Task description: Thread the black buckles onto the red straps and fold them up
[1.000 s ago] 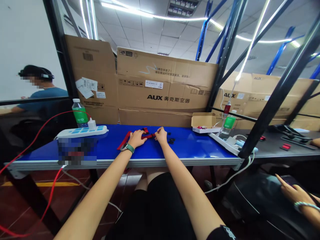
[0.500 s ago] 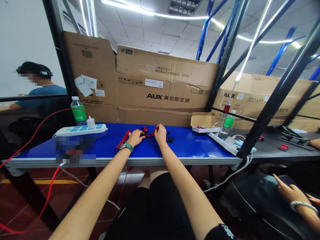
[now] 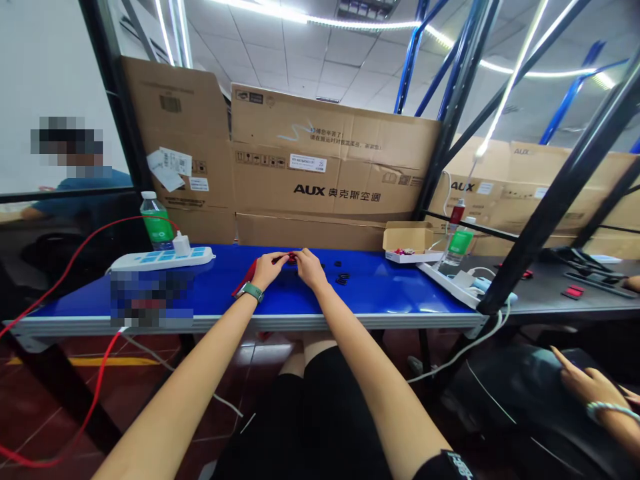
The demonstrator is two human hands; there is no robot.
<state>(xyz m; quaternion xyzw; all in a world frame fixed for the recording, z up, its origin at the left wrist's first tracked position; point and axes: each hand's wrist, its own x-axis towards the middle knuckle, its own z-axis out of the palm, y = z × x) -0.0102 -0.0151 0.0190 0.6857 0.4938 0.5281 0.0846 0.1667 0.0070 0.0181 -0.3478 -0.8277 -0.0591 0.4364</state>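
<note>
My left hand (image 3: 267,270) and my right hand (image 3: 310,269) meet over the blue table (image 3: 390,293), fingertips pinched together on a red webbing strap (image 3: 247,277). A small red-and-black buckle piece (image 3: 291,259) shows between the fingers, partly hidden by them. The strap's loose tail hangs down to the left beside my left hand. Several small black rings (image 3: 343,279) lie just right of my right hand. A watch with a green band (image 3: 253,291) circles my left wrist.
Along the back of the table stand a white power strip (image 3: 160,261), a green-labelled water bottle (image 3: 155,222) and a small open cardboard box (image 3: 407,240) holding small parts. Stacked cartons rise behind. A co-worker's hand (image 3: 590,388) is at lower right.
My hands have drawn closer together and now meet at the strap's buckle. The strap's tail, earlier flat on the table, has moved with them. The rings stay in place.
</note>
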